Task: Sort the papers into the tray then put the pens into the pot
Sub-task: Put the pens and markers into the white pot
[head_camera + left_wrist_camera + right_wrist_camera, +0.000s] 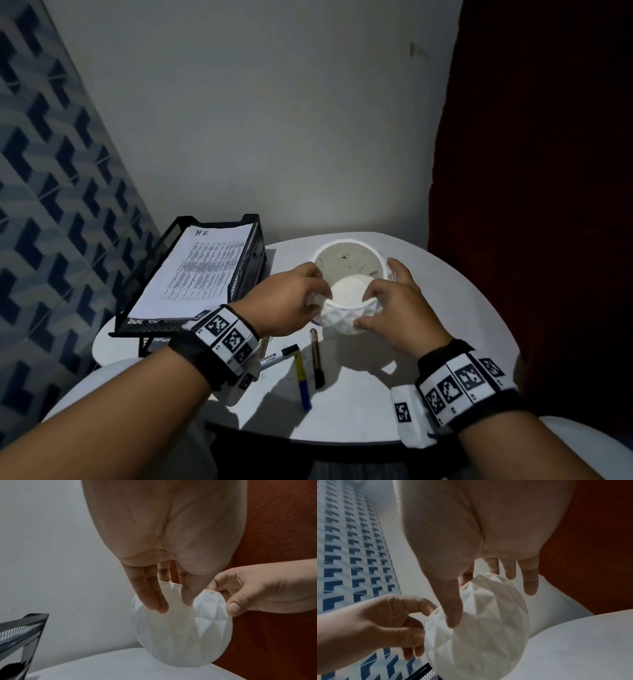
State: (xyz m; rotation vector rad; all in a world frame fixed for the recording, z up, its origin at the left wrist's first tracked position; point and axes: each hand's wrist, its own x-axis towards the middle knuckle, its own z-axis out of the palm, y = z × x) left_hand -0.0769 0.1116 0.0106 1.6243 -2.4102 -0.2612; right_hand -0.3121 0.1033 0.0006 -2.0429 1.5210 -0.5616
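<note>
On the near part of the white counter [359, 411], the pens [317, 359] lie loose: at least 3 can be counted, a yellow-and-blue one nearest the front edge, a dark one beside it and a white marker with a black cap partly under the left wrist; there may be more hidden there, so none has gone into the pot yet. Just beyond them the white faceted pot [349, 291] is gripped from both sides, the left hand [294, 301] with its fingers [154, 599] curled over the rim and flank, the right hand [394, 301] with its thumb on the near flank and its fingers [529, 582] spread round the far side. The wrist views show the pot tipped and lifted off the counter. Its inside looks empty but for a few dark specks. At the left edge the black mesh tray [253, 253] carries the papers [198, 270], a printed stack headed "HR", squared inside its walls. By my reading the paper half is done and the pen half is only starting, with the pot being placed first. Behind the counter stands a plain pale wall [274, 120], blue-and-white patterned tiling [51, 171] on the left and a dark red curtain [548, 171] on the right.
</note>
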